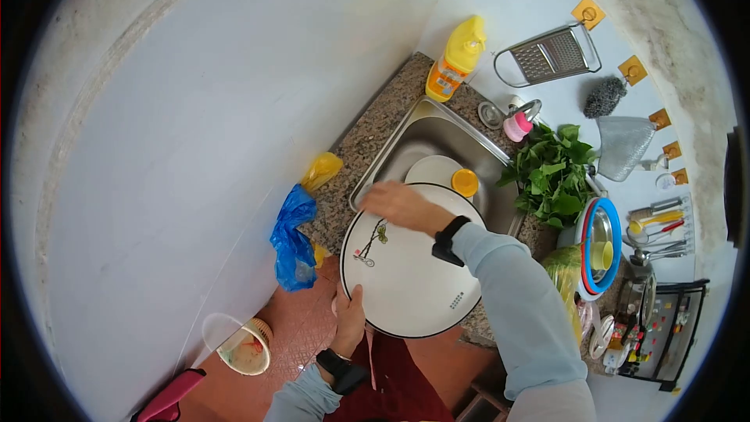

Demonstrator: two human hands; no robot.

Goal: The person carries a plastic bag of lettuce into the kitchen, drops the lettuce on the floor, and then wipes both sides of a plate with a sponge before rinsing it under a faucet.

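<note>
A large round white plate with a dark rim and a small painted plant is tilted over the sink's near edge. My left hand grips its lower left rim, thumb on the face and the other fingers behind it. Across the plate's upper left part reaches my right hand, its fingers bent down at the rim. Those fingers are blurred, and whatever they may hold is hidden. Behind the plate, in the metal sink, lie a smaller white dish and a round thing with a yellow-orange top.
A yellow bottle stands on the granite counter behind the sink. Leafy greens and stacked basins are at the right. Blue plastic bags hang at the counter's left edge. A bin stands on the floor.
</note>
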